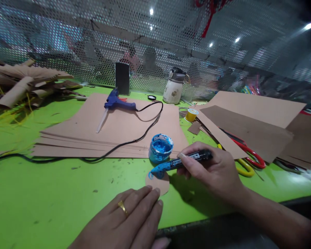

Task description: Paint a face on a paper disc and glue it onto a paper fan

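Between thumb and fingers, my right hand (pixel 209 169) grips a black permanent marker (pixel 189 160) whose tip end is coated in blue paint. The tip touches a small round brown paper disc (pixel 159 185), where blue curled strokes show along the upper edge. My left hand (pixel 129 218), with a gold ring on one finger, lies flat, its fingertips on the disc's lower edge. Just behind the disc stands an open glass jar (pixel 160 149) of blue paint, its rim smeared with blue and white.
A blue glue gun (pixel 120 103) with a black cord lies on stacked brown paper sheets (pixel 75 124). Yellow-handled and red-handled scissors (pixel 252 155) lie right, partly under card. A yellow thread spool (pixel 191 115), a white bottle (pixel 173 88) and a phone (pixel 122 79) stand behind. Paper rolls (pixel 18 91) lie left.
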